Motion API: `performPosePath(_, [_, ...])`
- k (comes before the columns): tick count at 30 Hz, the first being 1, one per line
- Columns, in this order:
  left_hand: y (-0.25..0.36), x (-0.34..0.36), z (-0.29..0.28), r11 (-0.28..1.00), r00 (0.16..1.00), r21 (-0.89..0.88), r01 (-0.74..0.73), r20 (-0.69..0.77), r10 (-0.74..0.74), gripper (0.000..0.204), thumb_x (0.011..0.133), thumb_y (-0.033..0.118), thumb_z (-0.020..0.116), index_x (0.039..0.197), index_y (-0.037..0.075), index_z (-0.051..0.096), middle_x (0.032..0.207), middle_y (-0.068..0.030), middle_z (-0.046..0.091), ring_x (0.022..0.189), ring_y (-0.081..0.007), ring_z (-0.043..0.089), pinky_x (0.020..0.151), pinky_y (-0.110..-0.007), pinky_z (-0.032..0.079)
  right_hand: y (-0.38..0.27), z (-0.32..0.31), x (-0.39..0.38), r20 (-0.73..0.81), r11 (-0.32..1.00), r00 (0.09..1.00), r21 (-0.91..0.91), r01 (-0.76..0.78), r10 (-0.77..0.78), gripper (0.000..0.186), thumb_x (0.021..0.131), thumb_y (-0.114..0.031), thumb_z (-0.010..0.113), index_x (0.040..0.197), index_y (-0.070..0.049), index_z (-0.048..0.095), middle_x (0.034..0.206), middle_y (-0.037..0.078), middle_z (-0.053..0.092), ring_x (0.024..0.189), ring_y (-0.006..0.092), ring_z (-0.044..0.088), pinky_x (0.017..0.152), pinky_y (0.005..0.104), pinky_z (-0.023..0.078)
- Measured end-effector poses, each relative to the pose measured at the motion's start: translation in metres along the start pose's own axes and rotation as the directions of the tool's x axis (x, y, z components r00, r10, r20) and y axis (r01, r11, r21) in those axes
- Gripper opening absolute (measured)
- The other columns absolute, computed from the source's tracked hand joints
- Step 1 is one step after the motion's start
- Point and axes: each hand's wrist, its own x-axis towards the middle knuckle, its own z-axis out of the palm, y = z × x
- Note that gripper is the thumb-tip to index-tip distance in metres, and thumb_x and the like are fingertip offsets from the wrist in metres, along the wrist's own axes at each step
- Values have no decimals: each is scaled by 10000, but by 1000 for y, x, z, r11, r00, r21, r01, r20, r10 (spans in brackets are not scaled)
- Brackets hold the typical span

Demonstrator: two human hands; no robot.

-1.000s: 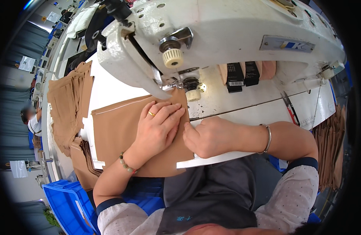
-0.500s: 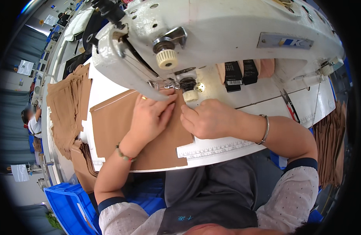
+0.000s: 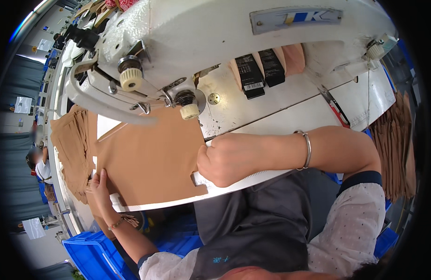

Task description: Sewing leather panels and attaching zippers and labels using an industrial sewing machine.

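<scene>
A large brown fabric panel (image 3: 147, 163) lies on the white worktop (image 3: 271, 114), its upper part under the sewing machine's presser area, where the needle is hard to make out. My right hand (image 3: 229, 158) is closed, fingertips pinching the panel's right edge. At the panel's left edge, my left hand (image 3: 101, 193) grips brown fabric between thumb and fingers, beside a stack of brown cut pieces (image 3: 70, 151); exactly which layers it holds is unclear. The white sewing machine (image 3: 187, 35) spans the top, with cream tension knobs (image 3: 130, 78).
Red-handled scissors (image 3: 336, 112) and pink pieces with black labels (image 3: 250, 72) lie right of the needle area. More brown pieces (image 3: 390, 149) hang at the far right. A blue crate (image 3: 91, 259) stands lower left. A co-worker (image 3: 40, 163) is at the far left.
My left hand has left the needle area, moving down and leftward. My right hand shifted slightly left and down from half a second ago. The whole view has shifted, with the machine appearing farther left.
</scene>
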Motion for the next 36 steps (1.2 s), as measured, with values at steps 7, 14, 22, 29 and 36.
performPosePath(7, [-16,27,1,917,1000,400,-7,14,2,379,1035,303,626,1023,-71,690,834,-11,665,749,-81,549,665,-260,451,-12,-5,-2,84,998,995,-37,-60,62,155,659,-145,668,716,-9,619,686,87,575,496,145,531,407,298,429])
performPosePath(14, [-10,7,17,650,746,714,-261,-278,605,358,940,267,736,1144,-19,669,979,-104,700,790,-231,616,732,-358,509,-2,-70,-32,38,813,883,-410,-413,468,329,754,-138,658,1033,29,703,1036,92,709,813,168,617,620,312,493])
performPosePath(22, [135,-73,127,889,811,13,-458,416,412,129,924,94,736,1016,5,745,855,-33,713,691,-65,584,551,-226,435,40,-74,-74,-33,754,873,-488,-439,486,159,758,-119,658,896,-45,691,924,43,667,808,194,598,637,307,475])
performPosePath(29, [178,-79,188,975,464,-173,-142,858,220,264,1001,228,676,1036,-29,727,877,-29,722,732,-79,646,639,-242,539,17,-83,-43,-142,761,822,-318,-565,551,130,741,-119,664,865,-87,685,885,17,666,743,195,615,633,338,510])
performPosePath(36, [137,-81,228,983,407,-174,62,903,135,232,1043,165,596,1138,-20,701,927,-44,741,783,-79,678,704,-246,574,-44,-57,-9,13,891,897,-123,-437,442,147,738,-170,726,860,-99,687,833,25,673,674,167,606,534,327,479])
